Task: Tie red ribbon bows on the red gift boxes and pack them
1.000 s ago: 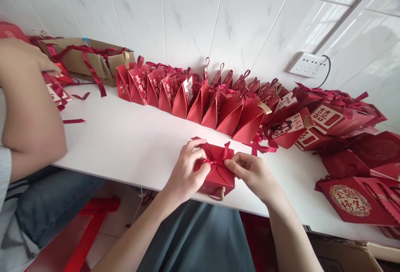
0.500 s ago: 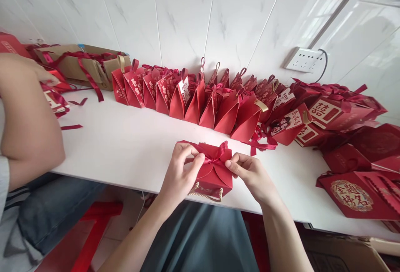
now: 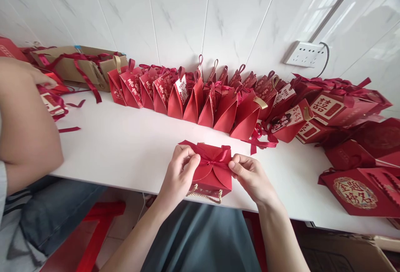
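A red gift box (image 3: 215, 186) with curved top flaps and a twisted gold cord handle (image 3: 204, 199) stands at the table's front edge. Across its top lies a red ribbon (image 3: 211, 162), knotted in the middle with a bow. My left hand (image 3: 181, 172) pinches the ribbon at the left side, thumb against bent fingers. At the right side, my right hand (image 3: 250, 174) pinches the other part of the ribbon. The pinched ribbon ends are mostly covered by my fingers.
Several small red boxes with loop handles (image 3: 190, 101) line the white table (image 3: 125, 147). Larger red boxes (image 3: 359, 192) are piled at right. A cardboard box of ribbons (image 3: 103, 74) sits back left, beside a co-worker's arm (image 3: 28, 122). A power strip (image 3: 304, 54) is on the wall.
My hands have drawn slightly apart, pulling the ribbon outward. The bow's loops look flatter and the knot tighter. The camera view has shifted a little.
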### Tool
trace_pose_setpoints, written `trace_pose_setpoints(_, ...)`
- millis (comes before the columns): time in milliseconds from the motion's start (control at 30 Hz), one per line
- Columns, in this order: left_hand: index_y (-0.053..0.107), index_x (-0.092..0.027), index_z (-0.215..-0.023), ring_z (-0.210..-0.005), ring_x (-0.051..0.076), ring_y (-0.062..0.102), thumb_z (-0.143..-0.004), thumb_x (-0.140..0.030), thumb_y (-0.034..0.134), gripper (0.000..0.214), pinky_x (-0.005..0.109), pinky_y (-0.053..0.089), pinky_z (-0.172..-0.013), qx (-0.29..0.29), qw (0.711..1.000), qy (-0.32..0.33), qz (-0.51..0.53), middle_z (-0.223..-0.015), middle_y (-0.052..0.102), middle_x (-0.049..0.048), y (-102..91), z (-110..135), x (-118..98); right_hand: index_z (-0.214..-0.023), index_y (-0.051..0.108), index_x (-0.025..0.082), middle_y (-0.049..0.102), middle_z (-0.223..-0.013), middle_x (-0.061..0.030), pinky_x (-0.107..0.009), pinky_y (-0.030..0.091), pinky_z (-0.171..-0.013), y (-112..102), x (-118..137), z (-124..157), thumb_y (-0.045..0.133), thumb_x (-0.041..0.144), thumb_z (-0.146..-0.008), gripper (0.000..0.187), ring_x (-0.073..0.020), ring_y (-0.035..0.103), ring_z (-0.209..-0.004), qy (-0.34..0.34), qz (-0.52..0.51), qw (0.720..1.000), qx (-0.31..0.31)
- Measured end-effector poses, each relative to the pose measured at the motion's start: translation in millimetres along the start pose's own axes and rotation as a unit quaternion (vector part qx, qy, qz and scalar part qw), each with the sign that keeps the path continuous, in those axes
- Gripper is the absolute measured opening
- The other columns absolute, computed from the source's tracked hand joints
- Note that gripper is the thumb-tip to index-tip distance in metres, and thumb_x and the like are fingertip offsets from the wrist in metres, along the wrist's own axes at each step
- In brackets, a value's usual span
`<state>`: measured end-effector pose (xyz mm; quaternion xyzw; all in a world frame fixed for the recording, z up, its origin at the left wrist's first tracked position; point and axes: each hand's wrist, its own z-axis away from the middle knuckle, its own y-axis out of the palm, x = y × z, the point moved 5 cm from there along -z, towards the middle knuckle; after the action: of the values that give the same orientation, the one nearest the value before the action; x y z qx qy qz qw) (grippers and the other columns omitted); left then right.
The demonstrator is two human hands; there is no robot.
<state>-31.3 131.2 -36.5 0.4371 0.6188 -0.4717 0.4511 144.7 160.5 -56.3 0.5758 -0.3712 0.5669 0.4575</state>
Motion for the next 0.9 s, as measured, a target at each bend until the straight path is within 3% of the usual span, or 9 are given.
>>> trace_pose_setpoints(267,0.039,-0.019,-0.064,-0.068,0.011,0.047,-0.084,-0.031,0.047,0.025,0.021,0.044,-0.064,-0.002,1.000,-0.014,-0.008,-0.081,0.041,0.0005,-1.6,-2,2,-0.054,0.042,0.019,0.037,-0.049,0.0061,-0.024,0.025,-0.051,-2,-10,-1,0.071,0.050,-0.070,0.046,-0.0084,0.029,-0.050,0.006,-0.034,0.999,0.005)
trace_pose_setpoints(400,0.046,-0.021,-0.083,-0.088,0.017,0.057,-0.082,-0.040,0.052,0.020,0.029,0.049,-0.077,0.046,0.997,-0.057,0.024,-0.100,0.050,0.0037,-4.8,0,4,-0.059,0.049,0.019,0.043,-0.055,0.0035,-0.025,0.035,-0.057,-11,-8,-2,0.063,0.057,-0.076,0.044,-0.0103,0.039,-0.054,-0.026,0.000,1.000,-0.001)
trace_pose_setpoints(533,0.038,-0.025,-0.117,-0.116,0.026,0.051,-0.075,-0.042,0.064,0.052,0.040,0.046,-0.093,0.072,0.996,-0.057,0.022,-0.127,0.047,0.0102,-10.8,8,8,-0.080,0.062,0.022,0.059,-0.088,-0.0037,-0.031,0.047,-0.078,-29,-2,-10,0.054,0.057,-0.083,0.036,-0.0179,0.056,-0.086,-0.088,0.038,0.991,-0.097)
trace_pose_setpoints(600,0.032,-0.027,-0.127,-0.121,0.028,0.048,-0.075,-0.041,0.066,0.064,0.041,0.048,-0.093,0.124,0.990,-0.063,0.024,-0.132,0.044,0.0121,-11.3,7,14,-0.098,0.063,0.026,0.058,-0.116,-0.0067,-0.036,0.046,-0.089,-26,2,-12,0.050,0.057,-0.085,0.037,-0.0226,0.053,-0.109,-0.104,0.052,0.991,-0.066)
trace_pose_setpoints(667,0.030,-0.027,-0.131,-0.126,0.029,0.044,-0.073,-0.041,0.067,0.070,0.042,0.048,-0.094,0.138,0.989,-0.050,0.016,-0.135,0.041,0.0130,-18.5,-2,20,-0.110,0.060,0.026,0.059,-0.121,-0.0080,-0.041,0.043,-0.095,-18,6,-9,0.048,0.059,-0.085,0.043,-0.0248,0.055,-0.111,-0.097,0.084,0.992,-0.018)
trace_pose_setpoints(700,0.030,-0.026,-0.131,-0.129,0.029,0.041,-0.071,-0.040,0.068,0.072,0.043,0.045,-0.097,0.091,0.995,-0.031,-0.001,-0.137,0.039,0.0133,-28.8,-10,21,-0.111,0.059,0.025,0.065,-0.110,-0.0085,-0.042,0.043,-0.095,-15,8,-5,0.046,0.060,-0.086,0.046,-0.0251,0.060,-0.104,-0.087,0.112,0.990,-0.010)
trace_pose_setpoints(767,0.033,-0.025,-0.128,-0.134,0.029,0.033,-0.070,-0.039,0.068,0.069,0.045,0.038,-0.104,-0.099,0.994,0.028,-0.043,-0.142,0.032,0.0133,-60.0,-21,17,-0.101,0.063,0.021,0.068,-0.070,-0.0054,-0.044,0.046,-0.089,-16,12,6,0.040,0.063,-0.086,0.050,-0.0254,0.065,-0.083,-0.071,0.160,0.984,-0.040)
trace_pose_setpoints(833,0.036,-0.024,-0.125,-0.136,0.027,0.030,-0.077,-0.038,0.061,0.056,0.043,0.033,-0.108,-0.274,0.958,0.068,-0.041,-0.144,0.029,0.0123,-86.4,-18,12,-0.085,0.063,0.020,0.059,-0.047,-0.0026,-0.043,0.048,-0.083,-22,17,19,0.035,0.065,-0.087,0.053,-0.0262,0.065,-0.072,-0.066,0.183,0.975,-0.108)
trace_pose_setpoints(900,0.039,-0.025,-0.123,-0.136,0.024,0.031,-0.083,-0.037,0.052,0.044,0.041,0.032,-0.109,-0.298,0.951,0.078,-0.002,-0.143,0.034,0.0107,-91.8,-11,9,-0.078,0.061,0.021,0.060,-0.049,-0.0042,-0.042,0.048,-0.079,-29,20,29,0.035,0.066,-0.086,0.053,-0.0271,0.064,-0.074,-0.074,0.197,0.962,-0.176)
